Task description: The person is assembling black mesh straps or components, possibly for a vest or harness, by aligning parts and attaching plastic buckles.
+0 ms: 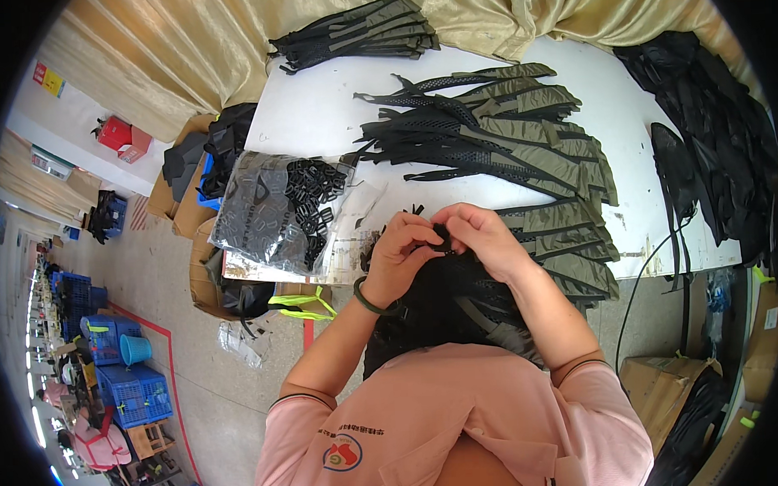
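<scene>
My left hand and my right hand meet at the near edge of the white table, fingers closed in a pinch. Between them is a small piece of black webbing; whether a buckle is on it is hidden by the fingers. Black mesh material hangs below my hands over my lap. Beside my left hand lies a clear plastic bag with loose black plastic buckles in its open side. Olive-and-black padded shoulder straps are fanned out beyond my hands and to the right.
Another bundle of straps lies at the table's far edge. Black bags are heaped at the right, with a dark cord hanging down. Cardboard boxes stand at lower right; blue crates are on the floor at left.
</scene>
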A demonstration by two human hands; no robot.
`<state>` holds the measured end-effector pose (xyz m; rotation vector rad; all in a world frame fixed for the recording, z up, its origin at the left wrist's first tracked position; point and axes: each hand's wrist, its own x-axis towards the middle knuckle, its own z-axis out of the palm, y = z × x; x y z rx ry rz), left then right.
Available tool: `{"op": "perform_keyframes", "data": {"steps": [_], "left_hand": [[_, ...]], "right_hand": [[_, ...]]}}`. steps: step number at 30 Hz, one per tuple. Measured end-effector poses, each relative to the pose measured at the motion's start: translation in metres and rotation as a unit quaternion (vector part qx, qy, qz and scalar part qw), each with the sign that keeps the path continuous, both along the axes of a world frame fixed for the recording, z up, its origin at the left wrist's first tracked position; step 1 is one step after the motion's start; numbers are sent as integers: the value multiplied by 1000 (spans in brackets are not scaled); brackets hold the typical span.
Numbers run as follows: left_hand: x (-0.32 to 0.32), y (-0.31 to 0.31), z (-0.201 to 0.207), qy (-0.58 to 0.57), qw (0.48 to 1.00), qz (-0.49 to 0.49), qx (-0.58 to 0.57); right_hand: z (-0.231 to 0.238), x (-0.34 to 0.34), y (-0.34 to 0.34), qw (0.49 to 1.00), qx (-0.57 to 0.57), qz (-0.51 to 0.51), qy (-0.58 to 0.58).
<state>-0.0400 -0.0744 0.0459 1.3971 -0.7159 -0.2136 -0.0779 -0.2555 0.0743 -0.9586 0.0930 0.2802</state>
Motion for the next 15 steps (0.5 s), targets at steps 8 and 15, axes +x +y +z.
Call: {"op": "perform_keyframes", "data": {"steps": [8,15], "left_hand": [[-15,2,5,254,963,-80,-42],[-10,29,-14,106,957,203,177]], "right_hand": [[5,18,-15,945,-307,68,-90],[-56,113,-110,560,-762,-275,-173]]}}
